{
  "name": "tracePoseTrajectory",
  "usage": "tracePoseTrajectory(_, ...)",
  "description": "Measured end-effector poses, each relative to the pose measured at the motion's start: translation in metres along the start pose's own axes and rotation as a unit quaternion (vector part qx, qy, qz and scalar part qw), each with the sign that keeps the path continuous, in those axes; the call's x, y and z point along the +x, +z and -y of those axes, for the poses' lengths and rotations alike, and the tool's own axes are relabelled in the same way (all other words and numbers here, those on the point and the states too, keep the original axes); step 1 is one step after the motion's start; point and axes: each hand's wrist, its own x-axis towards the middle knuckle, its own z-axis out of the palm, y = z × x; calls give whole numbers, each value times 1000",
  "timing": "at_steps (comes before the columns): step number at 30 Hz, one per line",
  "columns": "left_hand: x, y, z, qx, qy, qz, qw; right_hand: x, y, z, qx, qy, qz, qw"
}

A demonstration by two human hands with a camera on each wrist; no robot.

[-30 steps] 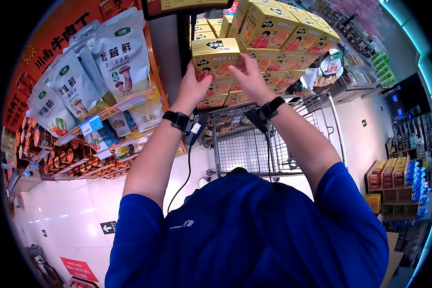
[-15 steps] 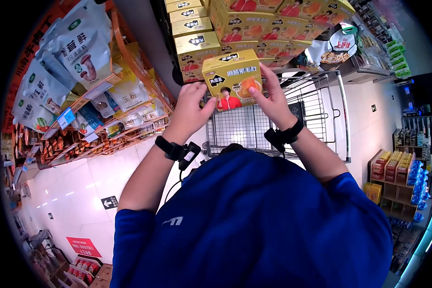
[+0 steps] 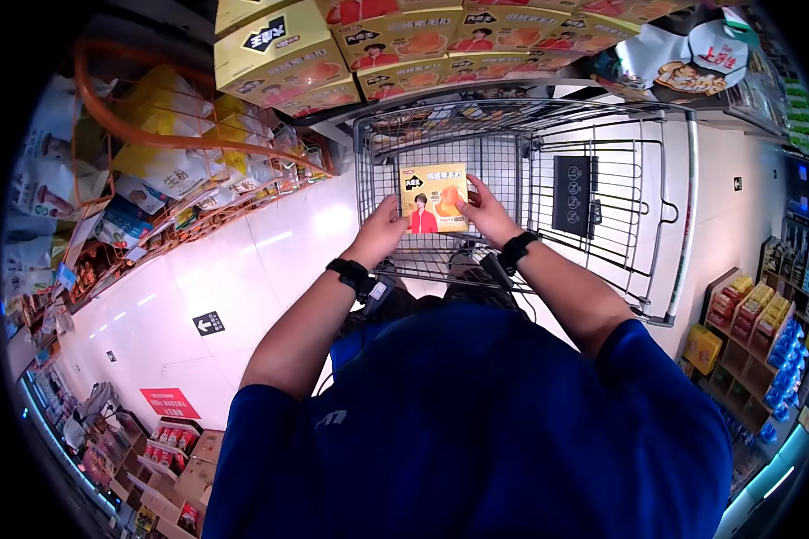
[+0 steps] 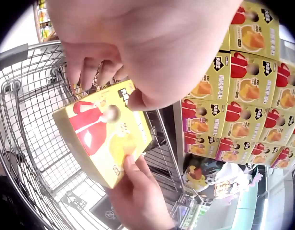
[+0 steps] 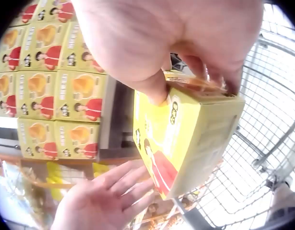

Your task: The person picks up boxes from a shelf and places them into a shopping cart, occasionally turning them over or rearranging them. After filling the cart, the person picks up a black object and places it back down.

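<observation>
A yellow box [image 3: 436, 198] with a figure in red on its front is held over the wire shopping cart [image 3: 366, 148], its printed front facing up in the head view. My right hand [image 3: 489, 216] grips the box's right side, with the thumb on the front and the other fingers round the side. At the opposite side is my left hand [image 3: 382, 234], its fingertips right at the edge. In the right wrist view the left hand [image 5: 102, 199] shows its palm, fingers stretched toward the box [image 5: 185, 139].
Stacked matching yellow boxes [image 3: 395, 45] stand beyond the cart. An orange wire rack [image 3: 162, 136] with bagged goods is on the left. A dark panel [image 3: 573, 193] sits on the cart's right section. Farther right is a wooden shelf [image 3: 737, 341] with packets.
Both hands came back from the stack with the box, which moved down and over the cart. The left hand's fingers loosened. The head view swung down toward the cart.
</observation>
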Motion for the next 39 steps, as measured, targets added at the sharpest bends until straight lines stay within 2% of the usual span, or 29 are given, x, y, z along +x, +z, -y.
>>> tracePoseTrajectory(1,4,-1,8,-1,-8,-2,1000,13,-1,-8,9,12,-5,1000)
tracePoseTrajectory(2,6,-3,19,100,13,-91,991,26,-2,-16,-11,28,-17,999)
tracePoseTrajectory(3,5,-5,31,201,32,-177,963,37,3,-18,7,53,-43,998)
tracePoseTrajectory(4,9,-12,52,262,120,-233,929,54,3,-31,-29,61,-63,996)
tracePoseTrajectory(5,7,-20,73,308,131,-250,908,74,5,-43,-65,68,-82,992)
tracePoseTrajectory(7,-1,-29,85,264,79,-284,918,123,6,-84,-52,52,-96,993)
tracePoseTrajectory(9,-10,-42,113,257,18,-251,933,160,12,-93,-125,89,-87,984)
tracePoseTrajectory(11,-19,-51,132,240,-28,-220,945,200,20,-122,-169,53,-115,978)
tracePoseTrajectory(13,-28,-56,147,212,-68,-198,954,221,34,-118,-194,61,-121,972)
tracePoseTrajectory(15,-32,-62,154,196,-72,-186,960,235,45,-117,-196,42,-112,973)
tracePoseTrajectory(16,-34,-63,148,158,-111,-185,964,242,49,-119,-200,20,-114,973)
tracePoseTrajectory(17,-35,-65,153,158,-114,-187,963,246,53,-122,-204,0,-117,972)
tracePoseTrajectory(19,-36,-67,157,229,-66,-216,947,250,55,-122,-252,17,-127,959)
tracePoseTrajectory(20,-36,-69,158,218,-64,-225,948,252,55,-120,-268,17,-133,954)
tracePoseTrajectory(24,-38,-82,133,231,-63,-225,944,260,44,-119,-339,28,-120,933)
tracePoseTrajectory(26,-38,-90,112,204,-43,-222,953,241,46,-88,-338,54,-73,937)
tracePoseTrajectory(27,-38,-95,98,187,-42,-227,955,234,46,-84,-335,51,-78,938)
tracePoseTrajectory(29,-34,-109,83,205,72,-271,938,222,44,-68,-272,41,-108,955)
tracePoseTrajectory(30,-36,-111,54,173,69,-284,941,217,39,-69,-281,-32,-128,951)
tracePoseTrajectory(31,-34,-118,33,166,131,-298,931,204,37,-55,-265,-32,-121,956)
tracePoseTrajectory(34,-42,-127,-39,130,248,-359,890,156,28,-13,-177,-105,-135,969)
tracePoseTrajectory(36,-44,-134,-80,122,306,-393,858,113,18,18,-173,-99,-138,970)
tracePoseTrajectory(37,-45,-137,-98,121,317,-390,856,93,7,25,-180,-106,-134,969)
tracePoseTrajectory(39,-43,-146,-130,179,371,-423,807,63,-12,23,-190,-102,-112,970)
